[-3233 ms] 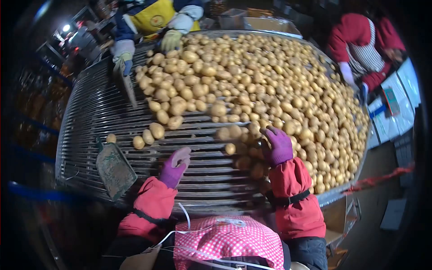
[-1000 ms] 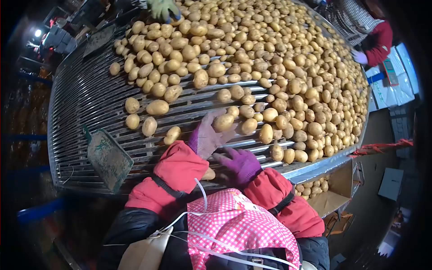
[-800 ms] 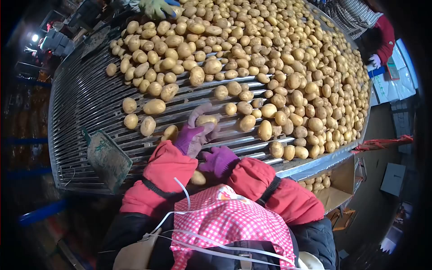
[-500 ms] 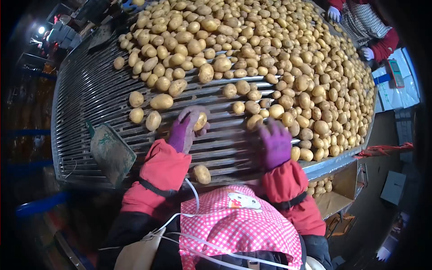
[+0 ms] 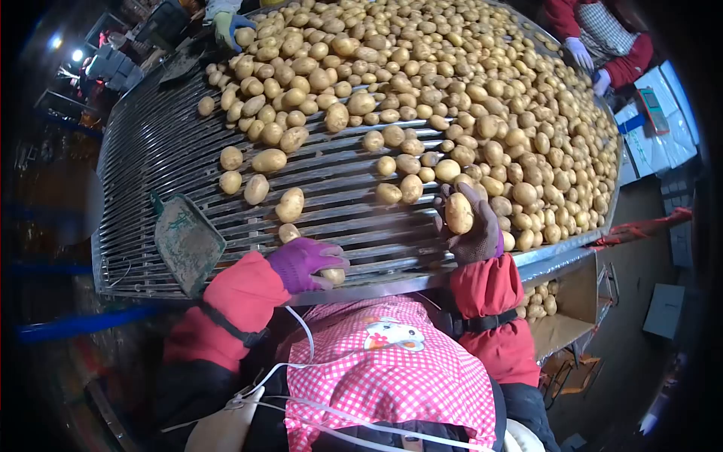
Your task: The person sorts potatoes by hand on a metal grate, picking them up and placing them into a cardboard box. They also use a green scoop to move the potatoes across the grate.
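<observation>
My left hand (image 5: 307,265), in a purple glove, is closed over a potato (image 5: 333,277) near the front edge of the slatted metal table (image 5: 361,245). Just beyond its knuckles sits a small potato (image 5: 288,233), with a larger potato (image 5: 291,203) behind that one. Palm up, my right hand (image 5: 474,226) cups a smooth oval potato (image 5: 459,213) in its gloved fingers, beside the front of the big potato heap (image 5: 520,143).
A green dustpan-like scoop (image 5: 188,241) lies on the slats at left. One co-worker's gloved hands (image 5: 580,54) are at the far right; another's glove (image 5: 230,32) reaches in at the back left. Below the right edge stands a cardboard box (image 5: 565,309) with potatoes.
My left hand has put its potato down on the slats and moved nearer to me, onto the potato by the edge. My right hand has turned palm up with a potato in it.
</observation>
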Demonstrator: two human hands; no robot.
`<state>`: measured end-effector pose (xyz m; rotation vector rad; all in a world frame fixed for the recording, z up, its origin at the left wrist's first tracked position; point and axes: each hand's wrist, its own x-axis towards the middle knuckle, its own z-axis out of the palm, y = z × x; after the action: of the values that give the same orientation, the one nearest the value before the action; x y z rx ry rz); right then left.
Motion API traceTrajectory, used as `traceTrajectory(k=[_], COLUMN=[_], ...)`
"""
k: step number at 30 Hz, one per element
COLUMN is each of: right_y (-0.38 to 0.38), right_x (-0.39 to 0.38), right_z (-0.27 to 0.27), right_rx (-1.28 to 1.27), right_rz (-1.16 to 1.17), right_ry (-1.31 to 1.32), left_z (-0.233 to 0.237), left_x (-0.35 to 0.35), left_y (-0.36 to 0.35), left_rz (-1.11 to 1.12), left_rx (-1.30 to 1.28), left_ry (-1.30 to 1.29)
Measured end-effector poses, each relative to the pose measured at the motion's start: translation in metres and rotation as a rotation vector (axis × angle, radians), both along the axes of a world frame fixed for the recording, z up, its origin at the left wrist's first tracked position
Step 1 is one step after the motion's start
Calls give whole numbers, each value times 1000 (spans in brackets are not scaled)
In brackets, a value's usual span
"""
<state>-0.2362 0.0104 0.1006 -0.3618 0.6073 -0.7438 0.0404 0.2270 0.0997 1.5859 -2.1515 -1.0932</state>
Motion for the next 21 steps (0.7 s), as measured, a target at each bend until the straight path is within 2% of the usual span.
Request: traceTrajectory(k=[3, 5, 7, 8, 11, 13, 15, 17, 19, 20, 21], right_y=[15, 16, 23, 29, 45, 42, 41, 40, 51, 60, 72], right_x=[-23, -50, -78, -90, -126, -176, -234, -263, -283, -263, -240], right_z=[7, -7, -6, 1, 3, -17, -40, -59, -61, -28, -3], right_rx=[117, 166, 172, 203, 266, 207, 97, -427, -723, -763, -795], right_rz=[-98, -135, -177, -237, -426, -391, -502, -627, -606, -563, -520], right_ry=[-155, -209, -206, -85, 97, 25, 106, 966, 1321, 1231, 1142], left_z=[-1, -5, -2, 1, 20, 45, 54, 46, 33, 40, 43], left_x=[-4, -13, -25, -31, -68, -105, -132, -152, -164, -180, -192], left_y=[-3, -4, -17, -24, -56, -79, -91, -105, -119, -125, -127], left_rz=[-32, -16, 147, 228, 601, 547, 515, 468, 392, 451, 476], left_rx=[-44, -65, -119, -141, 445, 475, 494, 575, 702, 593, 617], left_ry=[-170, -299, -123, -33, 1119, 1380, 1454, 1552, 1696, 1630, 1629])
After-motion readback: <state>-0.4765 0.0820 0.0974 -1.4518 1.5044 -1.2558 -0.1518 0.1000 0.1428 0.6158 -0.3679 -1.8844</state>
